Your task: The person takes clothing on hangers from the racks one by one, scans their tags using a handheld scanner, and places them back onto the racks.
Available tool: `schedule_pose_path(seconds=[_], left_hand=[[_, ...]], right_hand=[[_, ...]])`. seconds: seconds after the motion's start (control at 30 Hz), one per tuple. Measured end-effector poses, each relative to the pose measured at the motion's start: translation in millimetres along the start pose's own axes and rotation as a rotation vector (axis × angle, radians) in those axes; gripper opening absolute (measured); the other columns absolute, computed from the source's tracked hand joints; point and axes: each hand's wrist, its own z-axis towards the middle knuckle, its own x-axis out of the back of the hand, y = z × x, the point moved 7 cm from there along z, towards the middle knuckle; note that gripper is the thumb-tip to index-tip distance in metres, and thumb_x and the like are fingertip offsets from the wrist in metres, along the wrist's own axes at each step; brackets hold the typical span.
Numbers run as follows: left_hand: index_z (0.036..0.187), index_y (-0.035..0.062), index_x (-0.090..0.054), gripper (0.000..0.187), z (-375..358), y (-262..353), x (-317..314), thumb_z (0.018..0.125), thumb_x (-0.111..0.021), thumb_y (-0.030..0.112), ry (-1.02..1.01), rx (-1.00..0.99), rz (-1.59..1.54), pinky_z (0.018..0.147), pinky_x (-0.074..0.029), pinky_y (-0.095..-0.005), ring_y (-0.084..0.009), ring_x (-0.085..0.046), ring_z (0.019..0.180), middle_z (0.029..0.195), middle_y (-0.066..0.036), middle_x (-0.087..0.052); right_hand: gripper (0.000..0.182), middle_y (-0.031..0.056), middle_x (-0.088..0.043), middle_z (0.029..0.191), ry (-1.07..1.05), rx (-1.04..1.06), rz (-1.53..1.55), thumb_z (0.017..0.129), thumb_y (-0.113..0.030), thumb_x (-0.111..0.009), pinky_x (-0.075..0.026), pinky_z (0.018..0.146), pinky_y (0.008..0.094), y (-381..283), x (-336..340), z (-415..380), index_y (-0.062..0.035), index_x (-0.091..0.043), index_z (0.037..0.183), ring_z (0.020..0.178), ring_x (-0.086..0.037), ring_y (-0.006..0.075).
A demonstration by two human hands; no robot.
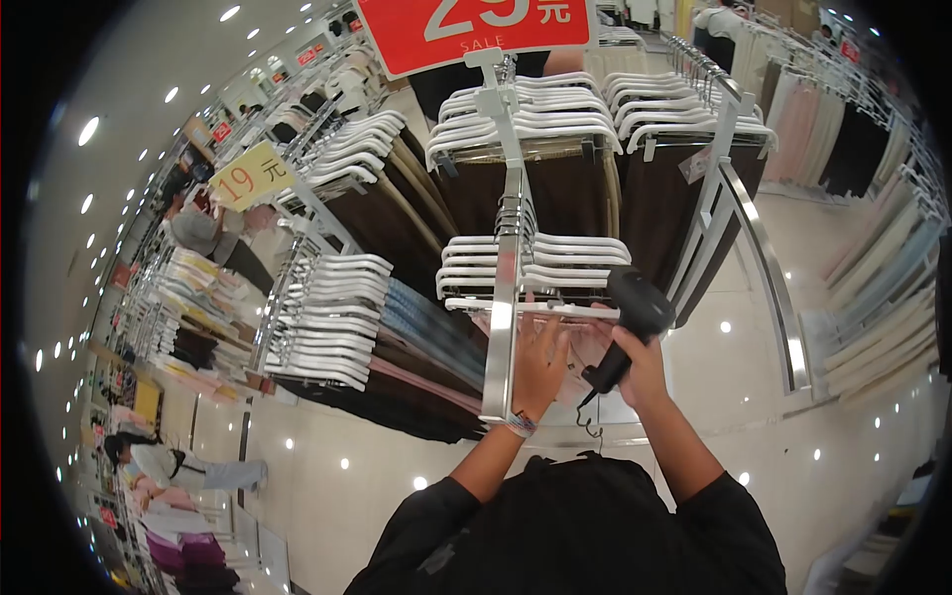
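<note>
A black handheld barcode scanner [641, 300] with a coiled cord is in my right hand [640, 371], its handle wrapped by my fingers and its head tilted up and left. My left hand [538, 367] reaches under the front white hanger [565, 310], fingers stretched out against a light pink garment [587, 355]. A bracelet is on my left wrist. The chrome rail arm [504, 327] passes just left of that hand, and more white hangers [580, 248] hang on it behind.
Racks of trousers on white hangers [332, 322] stand at the left, with dark trousers [540, 188] ahead. A red sale sign [476, 30] tops the rail, and a yellow sign [250, 177] is at left. A chrome frame bar [769, 278] slants at right. People are among the left racks.
</note>
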Motion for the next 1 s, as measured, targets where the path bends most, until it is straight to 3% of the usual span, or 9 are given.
schedule_pose_path(seconds=[0.17,0.27,0.43,0.53,0.67,0.7,0.8,0.83,1.0], left_hand=[[0.120,0.0030,-0.059,0.032,18,-48,9,0.098,-0.048,0.022,-0.006,0.004,-0.187,0.098,-0.037,-0.0398,-0.0324,-0.052,0.111,0.123,-0.018,-0.055],[0.123,0.0036,-0.056,0.035,24,-91,11,0.090,-0.056,0.013,-0.011,-0.082,-0.193,0.101,-0.035,-0.0432,-0.0407,-0.046,0.117,0.138,-0.020,-0.043],[0.122,0.0030,-0.056,0.035,28,-101,31,0.088,-0.056,0.014,-0.103,-0.083,-0.168,0.103,-0.033,-0.0430,-0.0400,-0.045,0.118,0.133,-0.022,-0.047],[0.122,0.0067,-0.058,0.038,26,-93,69,0.084,-0.061,0.011,0.072,-0.073,0.034,0.101,-0.035,-0.0409,-0.0375,-0.043,0.123,0.133,-0.021,-0.047],[0.125,0.0131,-0.058,0.048,29,-69,88,0.078,-0.064,0.008,0.049,-0.360,0.328,0.103,-0.030,-0.0473,-0.0359,-0.034,0.131,0.141,-0.016,-0.040],[0.131,0.0176,-0.053,0.055,29,-73,81,0.078,-0.065,0.012,-0.009,-0.389,0.378,0.105,-0.024,-0.0561,-0.0355,-0.028,0.135,0.145,-0.012,-0.037],[0.137,0.0203,-0.047,0.061,28,-81,64,0.079,-0.065,0.020,-0.092,-0.441,0.491,0.106,-0.017,-0.0631,-0.0356,-0.022,0.139,0.149,-0.008,-0.032],[0.141,0.0231,-0.042,0.064,30,-88,59,0.081,-0.064,0.027,-0.108,-0.436,0.497,0.106,-0.012,-0.0672,-0.0351,-0.017,0.142,0.152,-0.005,-0.028],[0.140,0.0254,-0.043,0.063,41,-101,48,0.081,-0.063,0.028,-0.086,-0.438,0.559,0.106,-0.013,-0.0672,-0.0342,-0.017,0.142,0.152,-0.005,-0.028]], right_hand=[[0.046,0.0186,-0.056,0.113,0.160,0.038,-0.040,0.086,-0.004,-0.056,-0.047,0.098,0.0422,17,2,38,0.0030,-0.040,0.128,0.105,-0.059,0.0308],[0.043,0.0182,-0.056,0.111,0.147,0.043,-0.055,0.086,-0.005,-0.057,-0.047,0.098,0.0416,32,-6,55,0.0032,-0.043,0.125,0.104,-0.059,0.0308],[0.038,0.0185,-0.058,0.109,0.270,0.087,-0.125,0.084,-0.006,-0.059,-0.047,0.097,0.0388,55,13,61,0.0061,-0.046,0.118,0.104,-0.060,0.0306],[0.037,0.0184,-0.057,0.109,0.316,0.138,-0.216,0.084,-0.004,-0.058,-0.047,0.096,0.0386,50,17,50,0.0082,-0.047,0.117,0.104,-0.060,0.0306],[0.032,0.0177,-0.056,0.108,0.357,0.224,-0.244,0.083,-0.002,-0.059,-0.048,0.096,0.0366,38,7,27,0.0088,-0.049,0.112,0.104,-0.060,0.0295],[0.032,0.0075,-0.059,0.100,0.389,0.214,-0.256,0.080,-0.007,-0.067,-0.044,0.086,0.0287,39,2,23,0.0024,-0.056,0.108,0.096,-0.058,0.0176],[0.030,0.0140,-0.058,0.106,0.404,0.220,-0.392,0.082,-0.001,-0.061,-0.049,0.090,0.0314,42,7,31,0.0062,-0.052,0.109,0.099,-0.062,0.0243],[0.029,0.0112,-0.061,0.102,0.421,0.197,-0.406,0.081,-0.004,-0.064,-0.049,0.087,0.0292,45,10,34,0.0047,-0.055,0.107,0.095,-0.063,0.0202],[0.029,0.0096,-0.064,0.094,0.407,0.169,-0.499,0.079,-0.010,-0.068,-0.049,0.085,0.0276,51,17,62,0.0034,-0.059,0.103,0.092,-0.062,0.0172]])
